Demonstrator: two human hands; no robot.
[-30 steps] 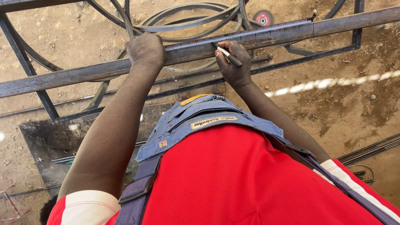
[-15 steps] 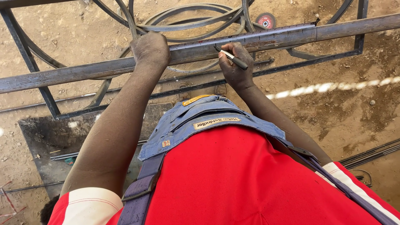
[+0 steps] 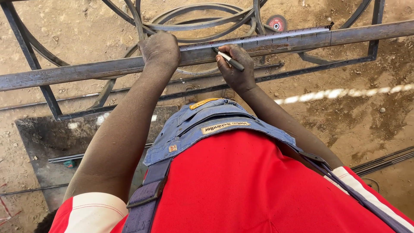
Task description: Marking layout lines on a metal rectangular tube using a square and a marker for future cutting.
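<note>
A long grey steel bar (image 3: 86, 71) runs across the view, left to right, raised above sandy ground. A tape measure blade (image 3: 267, 36) lies along its top, its hook at the right. My left hand (image 3: 160, 48) presses down on the bar and on the tape's left end. My right hand (image 3: 235, 67) rests against the bar beside it and holds a black and white marker (image 3: 229, 59), tip pointing at the tape's edge. My red shirt and blue denim bib fill the lower view.
A dark metal frame (image 3: 39, 77) stands under and behind the bar. Curved black hoops or cables (image 3: 194, 21) lie on the dirt beyond, next to a round grinding disc (image 3: 276, 22). A dark steel plate (image 3: 47, 138) and thin rods (image 3: 379, 162) lie on the ground.
The view has shifted slightly, and the tape blade now shows stretched along the bar's top. Both hands stay on the bar, the right one still gripping the marker.
</note>
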